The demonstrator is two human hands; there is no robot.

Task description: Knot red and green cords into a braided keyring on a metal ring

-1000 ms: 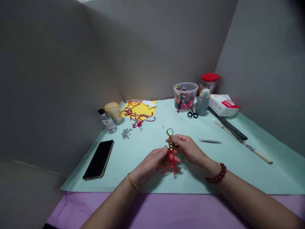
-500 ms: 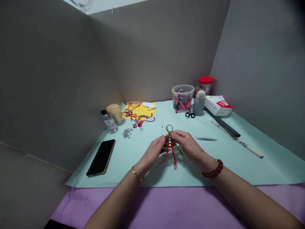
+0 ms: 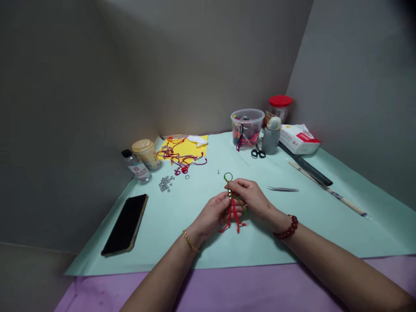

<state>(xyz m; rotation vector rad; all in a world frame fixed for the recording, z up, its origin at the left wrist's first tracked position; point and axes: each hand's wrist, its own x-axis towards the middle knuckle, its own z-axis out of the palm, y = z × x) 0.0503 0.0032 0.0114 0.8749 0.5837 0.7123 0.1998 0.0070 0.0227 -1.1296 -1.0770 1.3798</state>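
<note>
Between my hands hangs a braided cord ornament (image 3: 234,209) with a green loop at its top, a row of pale beads along its middle and red and green cord ends below. My left hand (image 3: 216,211) pinches its lower beaded part from the left, thumb in front and fingers behind. From the right, my right hand (image 3: 252,195) grips it near the top, just under the green loop. My fingers hide part of the beads. A tiny metal pin (image 3: 218,171) and a small ring (image 3: 187,177) lie on the mat beyond my hands.
Left are a phone (image 3: 126,224), clear beads (image 3: 166,183), a bottle (image 3: 139,168) and a lidded cup (image 3: 147,152). Cords cross a yellow sheet (image 3: 191,149). Right are tweezers (image 3: 283,189), scissors (image 3: 258,153), a tub (image 3: 247,116), a grey flask (image 3: 271,141) and tissues (image 3: 297,139).
The view has shifted slightly. My left hand has slid lower on the beaded part, its fingers now showing behind the cords. My right hand keeps its grip near the top.
</note>
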